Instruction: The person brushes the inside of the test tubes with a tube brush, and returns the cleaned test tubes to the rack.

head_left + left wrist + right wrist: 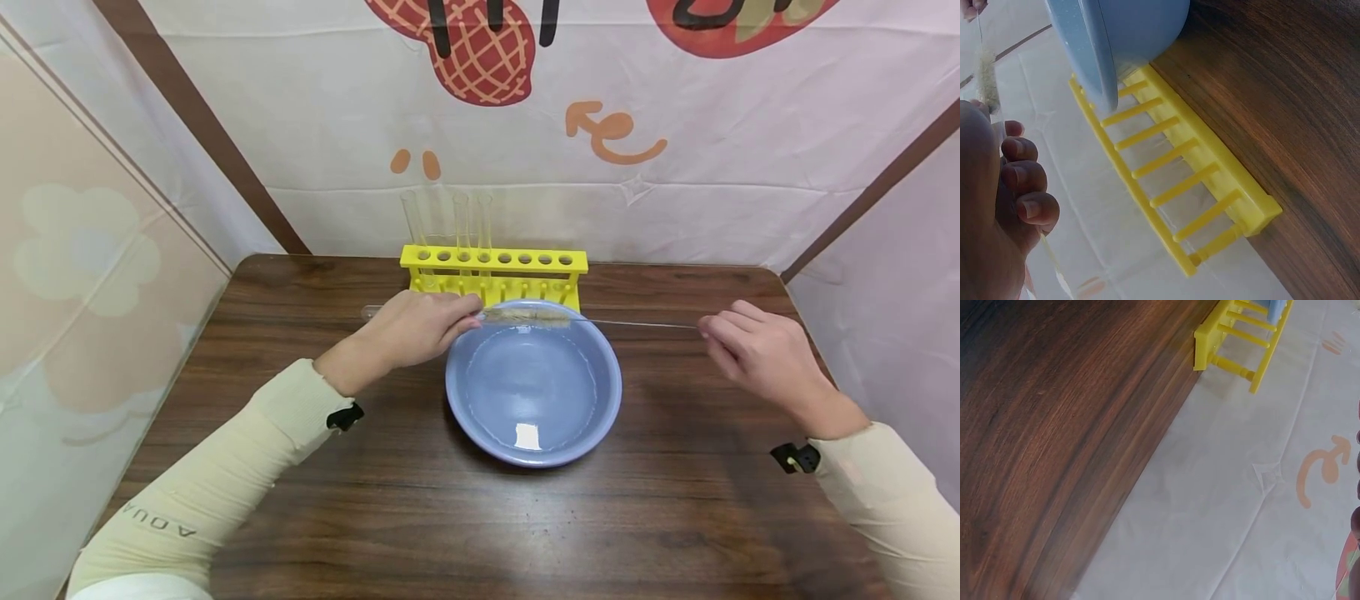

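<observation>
My left hand [420,329] grips a clear glass test tube, its rounded end [370,312] poking out left of the hand. A test tube brush [532,317] with pale bristles lies in line with the tube's mouth, above the far rim of a blue basin [459,408]. In the left wrist view the bristles [986,78] stand just beyond the thumb, mostly outside the grip. My right hand [765,358] pinches the far end of the brush's thin wire handle [637,323]. Water fills part of the basin.
Behind the basin stands a yellow test tube rack [525,261], with three glass test tubes [462,221] upright in its left half. The dark wooden table [525,533] ends at a printed white cloth [322,108] at the back.
</observation>
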`<state>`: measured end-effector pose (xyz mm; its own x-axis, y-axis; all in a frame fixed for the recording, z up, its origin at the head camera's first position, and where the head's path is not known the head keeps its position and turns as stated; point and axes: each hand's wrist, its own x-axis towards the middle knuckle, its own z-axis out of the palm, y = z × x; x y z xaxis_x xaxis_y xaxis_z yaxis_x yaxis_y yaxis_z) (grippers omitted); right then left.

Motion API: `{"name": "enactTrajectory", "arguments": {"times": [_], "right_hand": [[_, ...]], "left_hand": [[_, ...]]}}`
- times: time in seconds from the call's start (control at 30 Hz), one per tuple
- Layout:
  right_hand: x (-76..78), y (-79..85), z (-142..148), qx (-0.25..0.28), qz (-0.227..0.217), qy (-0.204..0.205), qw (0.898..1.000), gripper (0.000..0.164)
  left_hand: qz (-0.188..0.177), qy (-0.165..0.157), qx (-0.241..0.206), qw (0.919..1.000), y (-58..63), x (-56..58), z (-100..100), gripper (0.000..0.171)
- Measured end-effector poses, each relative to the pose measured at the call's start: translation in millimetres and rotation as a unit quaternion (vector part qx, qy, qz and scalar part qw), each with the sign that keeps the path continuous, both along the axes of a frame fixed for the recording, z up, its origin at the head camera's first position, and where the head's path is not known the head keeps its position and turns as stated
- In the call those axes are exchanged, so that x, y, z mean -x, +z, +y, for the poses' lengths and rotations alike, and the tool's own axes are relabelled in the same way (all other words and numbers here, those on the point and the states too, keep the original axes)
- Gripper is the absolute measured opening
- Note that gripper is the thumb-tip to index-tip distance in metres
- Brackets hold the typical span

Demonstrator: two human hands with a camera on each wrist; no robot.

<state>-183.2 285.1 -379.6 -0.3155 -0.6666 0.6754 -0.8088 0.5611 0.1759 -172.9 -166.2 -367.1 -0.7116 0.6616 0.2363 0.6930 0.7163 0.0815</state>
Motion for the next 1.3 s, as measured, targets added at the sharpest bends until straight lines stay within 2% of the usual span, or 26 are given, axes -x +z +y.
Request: {"name": "enactTrajectory", "arguments": {"times": [0.3,0.77,1.07,1.3], "right_hand": [[-2.7,-1.5,0.6,0.013,0.038,0.005,0.999,0.026],[-6.4,0.9,-0.1,0.055,0.115,0.037,0.991,0.028],[-7.0,4.2,0.3,0.076,0.129,0.040,0.988,0.027],[-6.0,4.8,5.0,0.073,0.123,0.037,0.989,0.027]], "left_hand": [[-0.010,-0.001,0.019,0.9998,-0.6,-2.2,-1.5,0.016],[-0.010,0.000,0.013,0.9999,0.6,-3.1,-3.0,0.018],[-0.020,-0.005,0.011,0.9997,1.6,-2.7,-3.6,0.019],[-0.018,-0.009,0.009,0.9998,4.3,-3.3,-3.7,0.019]]}}
